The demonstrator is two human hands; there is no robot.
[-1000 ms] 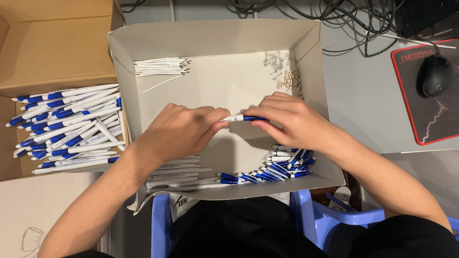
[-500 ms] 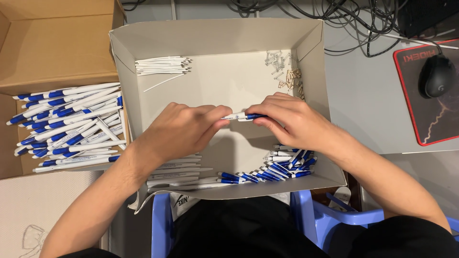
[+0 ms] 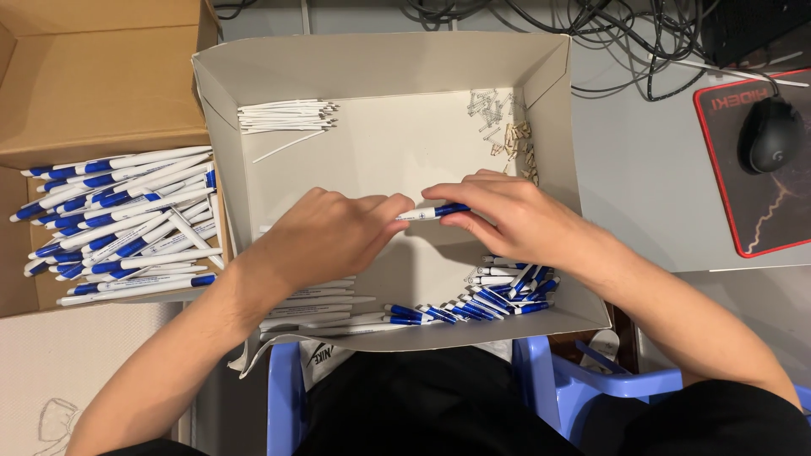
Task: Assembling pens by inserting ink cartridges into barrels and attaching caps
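Observation:
Over a shallow grey cardboard tray [image 3: 380,59] my two hands meet on one white and blue pen [image 3: 432,212]. My left hand [image 3: 325,236] grips its white end, and my right hand [image 3: 507,215] pinches its blue end. Below my hands lie white pen barrels [image 3: 325,308] at the tray's front left. Several blue pen parts [image 3: 498,295] are heaped at the front right. A bundle of thin white refills [image 3: 283,116] rests at the back left, and small springs and metal tips [image 3: 507,131] are scattered at the back right.
A brown cardboard box [image 3: 101,84] to the left holds several finished white and blue pens [image 3: 118,224]. A black mouse [image 3: 770,135] sits on a red-edged pad [image 3: 764,203] at right. Cables [image 3: 608,25] run along the back. A blue plastic stool [image 3: 557,388] is under me.

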